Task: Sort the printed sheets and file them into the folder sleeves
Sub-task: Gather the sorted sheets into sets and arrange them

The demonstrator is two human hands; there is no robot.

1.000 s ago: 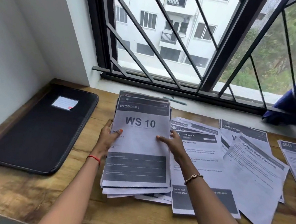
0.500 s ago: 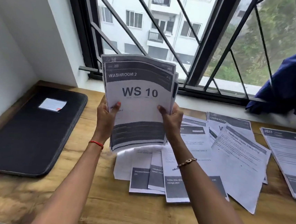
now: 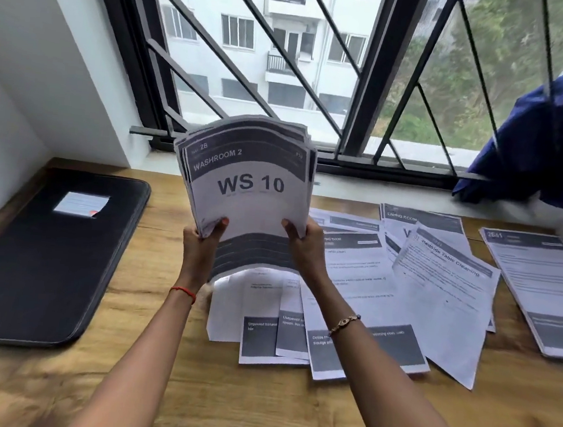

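I hold a stack of printed sheets (image 3: pixel 251 189) upright above the wooden table, its top page reading "WASHROOM 2, WS 10". My left hand (image 3: pixel 201 243) grips the stack's left edge, and my right hand (image 3: pixel 303 241) grips its right edge. The stack bows outward and its lower edge hangs just above loose sheets (image 3: pixel 352 289) spread on the table. A closed black folder (image 3: pixel 38 258) with a white label lies flat at the left, apart from both hands.
A separate pile of sheets (image 3: pixel 541 290) lies at the table's right edge. A blue cloth (image 3: pixel 549 136) hangs on the window grille at the right. The white sill and barred window (image 3: pixel 364 83) run behind the table. Bare wooden table (image 3: pixel 254 410) lies near me.
The stack lay flat on the table a second ago. Both hands lifted it upright, uncovering loose sheets beneath. Since half a second ago my grip has shifted lower on the stack.
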